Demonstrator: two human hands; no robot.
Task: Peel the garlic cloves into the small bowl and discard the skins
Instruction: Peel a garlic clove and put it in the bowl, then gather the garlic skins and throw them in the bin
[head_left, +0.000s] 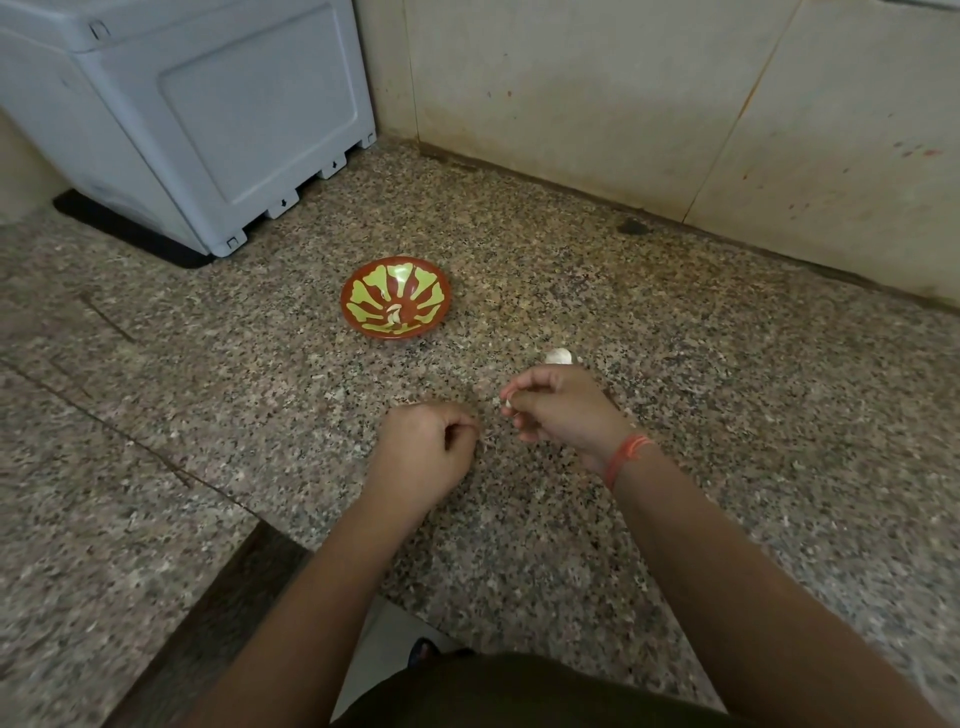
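Grey plastic box (208, 104) on a black mat (130, 234); speckled granite counter (675, 364); tiled wall (623, 78).

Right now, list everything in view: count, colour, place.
bowl: one, red with green pattern, mid-counter
garlic in the bowl: white, count unclear
garlic piece: one, white, on the counter beyond the right hand
clove: one, white, in the right hand
box: one, grey, back left
mat: one, black, under the box
counter: speckled granite
wall: beige tiles, behind
bracelet: one, orange, right wrist
left hand: fingers curled, contents unclear
right hand: pinches the clove
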